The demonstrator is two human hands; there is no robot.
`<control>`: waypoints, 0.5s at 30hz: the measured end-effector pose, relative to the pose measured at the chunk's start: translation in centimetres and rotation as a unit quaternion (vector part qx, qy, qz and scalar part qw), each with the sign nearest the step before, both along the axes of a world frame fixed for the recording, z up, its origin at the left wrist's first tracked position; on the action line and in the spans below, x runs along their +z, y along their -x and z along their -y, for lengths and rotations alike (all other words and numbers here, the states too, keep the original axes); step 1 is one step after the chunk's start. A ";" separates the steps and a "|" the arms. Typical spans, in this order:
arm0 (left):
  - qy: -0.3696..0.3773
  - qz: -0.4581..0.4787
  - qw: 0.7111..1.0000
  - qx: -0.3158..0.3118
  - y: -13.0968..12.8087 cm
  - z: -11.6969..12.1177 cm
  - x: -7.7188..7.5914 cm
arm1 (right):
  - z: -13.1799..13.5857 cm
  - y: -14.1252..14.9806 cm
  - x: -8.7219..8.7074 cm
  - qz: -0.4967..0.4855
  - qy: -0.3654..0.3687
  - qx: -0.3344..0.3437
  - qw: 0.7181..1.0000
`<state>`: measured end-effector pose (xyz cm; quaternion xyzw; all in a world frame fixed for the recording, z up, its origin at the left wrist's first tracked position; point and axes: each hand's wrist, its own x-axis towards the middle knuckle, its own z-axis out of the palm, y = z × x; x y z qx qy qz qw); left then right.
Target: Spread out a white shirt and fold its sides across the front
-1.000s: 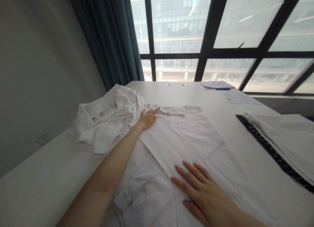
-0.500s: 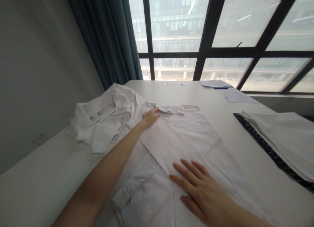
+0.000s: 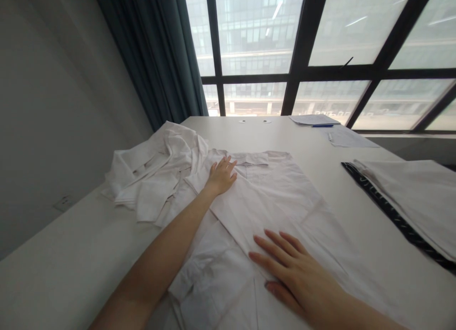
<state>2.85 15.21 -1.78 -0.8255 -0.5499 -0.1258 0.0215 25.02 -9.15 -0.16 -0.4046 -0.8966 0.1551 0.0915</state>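
Big dark-framed windows fill the wall ahead, a teal curtain hangs at the left, and the long white table runs out under your arms. The pale shirt lies flat in front of you, its collar at the far end.

Your left hand is stretched far out, and here's the change: half a second ago it sat curled at the edge beside the collar, now it lies further onto the cloth, fingers spread, palm down just below the collar. It pinches nothing, it only presses. That reads as smoothing the top of the fold rather than gripping it.

Your right hand has barely moved. It rests flat on the near part of the shirt, fingers fanned and pointing left, gripping nothing. The folded edge of the cloth runs between your two hands.

Now the count. One shirt under your hands. One crumpled heap of white clothes just left of your left hand, touching the shirt's shoulder; how many pieces are in it, you can't tell. One folded light garment with a dark patterned strip well to the right of your right hand. Beyond it, far off, two sheets of paper and one blue pen.
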 end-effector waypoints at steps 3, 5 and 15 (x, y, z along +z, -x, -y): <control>0.030 -0.017 0.999 -0.015 0.0 -0.3 -0.3 | -0.3 -0.3 0.4 -0.023 0.038 -0.007 0.999; 0.029 -0.017 0.999 -0.012 0.0 -0.4 -0.4 | -0.6 -0.9 0.9 -0.051 0.071 -0.010 0.996; 0.013 -0.022 1.000 -0.013 -0.1 -0.2 -0.6 | -9.2 -4.4 2.3 -0.113 -0.035 -0.133 0.984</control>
